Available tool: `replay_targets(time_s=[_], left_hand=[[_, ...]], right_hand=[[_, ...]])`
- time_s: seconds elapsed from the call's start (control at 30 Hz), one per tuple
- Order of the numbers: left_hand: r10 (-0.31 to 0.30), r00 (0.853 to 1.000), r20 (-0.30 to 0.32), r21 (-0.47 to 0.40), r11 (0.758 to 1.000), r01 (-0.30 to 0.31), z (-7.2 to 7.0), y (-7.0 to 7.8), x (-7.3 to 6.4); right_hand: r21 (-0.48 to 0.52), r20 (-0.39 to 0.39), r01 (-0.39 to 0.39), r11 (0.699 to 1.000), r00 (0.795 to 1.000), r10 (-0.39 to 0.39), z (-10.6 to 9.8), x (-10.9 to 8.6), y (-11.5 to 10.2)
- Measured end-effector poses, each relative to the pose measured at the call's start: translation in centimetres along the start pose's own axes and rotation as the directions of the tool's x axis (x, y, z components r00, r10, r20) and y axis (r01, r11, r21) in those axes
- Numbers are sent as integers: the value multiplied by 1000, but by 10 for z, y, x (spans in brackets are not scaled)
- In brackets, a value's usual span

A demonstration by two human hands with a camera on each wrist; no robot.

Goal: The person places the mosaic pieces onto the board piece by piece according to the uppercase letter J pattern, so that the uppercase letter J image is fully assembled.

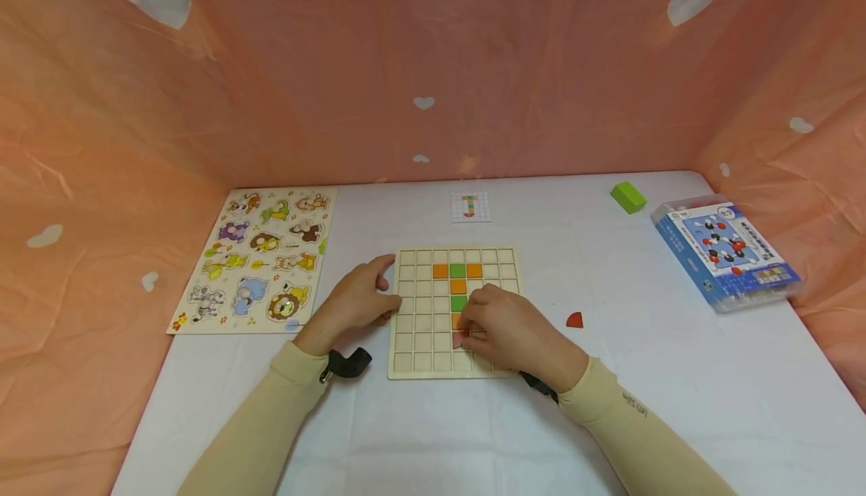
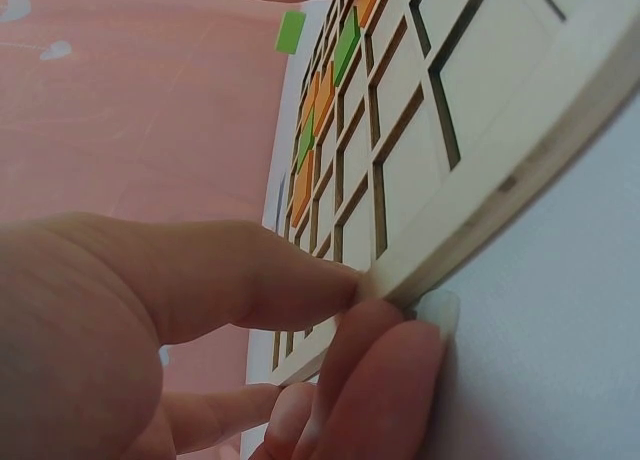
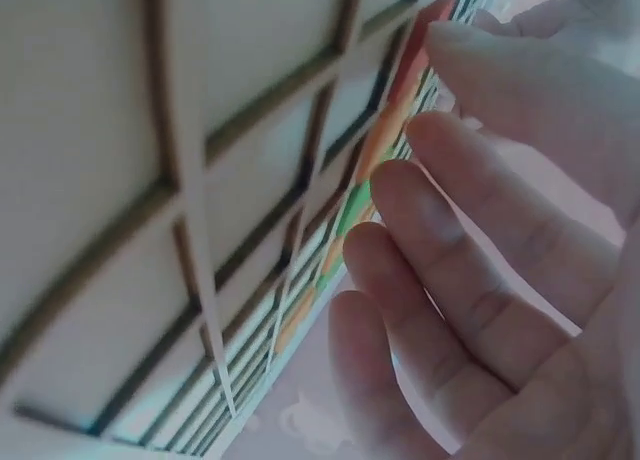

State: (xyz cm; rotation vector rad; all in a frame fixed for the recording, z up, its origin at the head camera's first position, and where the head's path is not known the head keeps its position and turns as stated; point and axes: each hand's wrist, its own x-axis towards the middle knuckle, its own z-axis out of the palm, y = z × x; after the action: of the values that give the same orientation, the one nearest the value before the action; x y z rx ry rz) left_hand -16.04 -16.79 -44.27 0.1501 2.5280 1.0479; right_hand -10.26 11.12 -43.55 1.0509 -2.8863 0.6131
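A wooden grid board (image 1: 422, 323) lies on the table, with orange and green square tiles (image 1: 458, 303) set in a T shape. At its left edge my left hand (image 1: 356, 297) grips the rim; in the left wrist view the thumb (image 2: 300, 290) meets the edge and curled fingers sit beside and under it. Over the lower part of the tile column is my right hand (image 1: 510, 331). Its thumb (image 3: 480, 60) presses on a red piece (image 3: 418, 55) below the lowest orange tile, while the other fingers extend loosely over the board. The hand partly covers the red piece in the head view.
A small pattern card (image 1: 470, 207) lies behind the board. To the right are a loose red quarter-circle piece (image 1: 574, 320), a green block (image 1: 628, 198) and a blue-and-white boxed set (image 1: 727, 252). An animal puzzle board (image 1: 253, 259) lies at the left.
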Motion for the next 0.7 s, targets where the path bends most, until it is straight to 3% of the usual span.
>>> replay_targets(time_s=[0.3, 0.7], left_hand=[[-10, 1000, -2, -22, 1000, 10, 0, -2, -2], [-5, 1000, 5, -50, 999, 5, 1, 0, -2]], right_hand=[[11, -5, -135, 991, 991, 135, -20, -19, 18], [-57, -54, -325, 944, 945, 322, -49, -81, 61]])
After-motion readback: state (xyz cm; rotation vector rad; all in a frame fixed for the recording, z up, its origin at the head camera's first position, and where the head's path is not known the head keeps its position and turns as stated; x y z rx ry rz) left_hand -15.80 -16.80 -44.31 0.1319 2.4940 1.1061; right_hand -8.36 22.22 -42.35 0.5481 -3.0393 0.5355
